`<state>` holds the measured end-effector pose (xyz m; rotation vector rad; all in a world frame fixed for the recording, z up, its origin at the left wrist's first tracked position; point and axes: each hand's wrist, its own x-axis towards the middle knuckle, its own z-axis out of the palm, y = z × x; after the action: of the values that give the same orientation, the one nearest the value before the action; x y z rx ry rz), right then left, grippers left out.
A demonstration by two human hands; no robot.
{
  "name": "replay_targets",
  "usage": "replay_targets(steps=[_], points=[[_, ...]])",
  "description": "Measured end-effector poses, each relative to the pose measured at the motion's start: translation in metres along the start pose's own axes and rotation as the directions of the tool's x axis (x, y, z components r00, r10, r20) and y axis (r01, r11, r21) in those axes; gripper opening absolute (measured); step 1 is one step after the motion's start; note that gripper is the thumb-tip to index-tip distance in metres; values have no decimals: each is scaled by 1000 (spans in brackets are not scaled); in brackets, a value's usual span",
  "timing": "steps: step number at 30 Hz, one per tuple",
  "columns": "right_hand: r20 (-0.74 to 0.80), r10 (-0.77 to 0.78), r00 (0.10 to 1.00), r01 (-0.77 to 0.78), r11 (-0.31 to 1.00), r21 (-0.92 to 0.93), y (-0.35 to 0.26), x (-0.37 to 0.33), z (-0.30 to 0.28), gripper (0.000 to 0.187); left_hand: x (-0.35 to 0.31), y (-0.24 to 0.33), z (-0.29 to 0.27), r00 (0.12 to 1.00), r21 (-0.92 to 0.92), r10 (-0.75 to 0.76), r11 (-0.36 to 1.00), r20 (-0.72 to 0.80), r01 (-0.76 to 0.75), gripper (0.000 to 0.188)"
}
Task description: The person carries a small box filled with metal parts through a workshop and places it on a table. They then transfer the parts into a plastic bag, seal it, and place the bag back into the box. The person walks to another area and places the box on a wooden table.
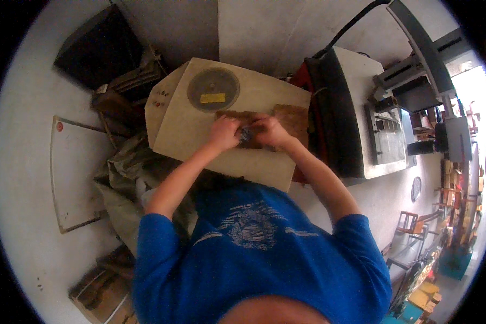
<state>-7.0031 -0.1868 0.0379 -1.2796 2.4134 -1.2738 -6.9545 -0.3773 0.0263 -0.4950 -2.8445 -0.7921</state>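
Observation:
My left hand (225, 133) and my right hand (271, 131) meet over a brown cardboard box (246, 115) on a beige machine top. Between my fingertips is a small dark, shiny, crinkled item (245, 134), perhaps wrapped in clear plastic; its kind is too blurred to tell. Both hands have bent fingers closing in on it from either side. A second piece of brown cardboard (292, 120), box-like, lies just right of my right hand. My fingers hide part of the first box.
A round dark disc (213, 89) with a yellow label is set in the beige top (191, 129). To the right stands a machine (356, 108) with a grey arm. A dark green cover (127, 178) hangs at the left, below a black box (100, 48).

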Motion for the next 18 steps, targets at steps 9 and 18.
replay_targets(steps=[9, 18], points=[[-22, 66, 998, -66, 998, 12, -2, -3, 2, 31, 0, 4, -9, 990, 33, -124, 992, 71, 122, 19], [-46, 86, 995, -85, 996, 21, 9, -5, 4, 30, -3, -3, -12, 998, 29, -42, 999, 57, 40, 15]])
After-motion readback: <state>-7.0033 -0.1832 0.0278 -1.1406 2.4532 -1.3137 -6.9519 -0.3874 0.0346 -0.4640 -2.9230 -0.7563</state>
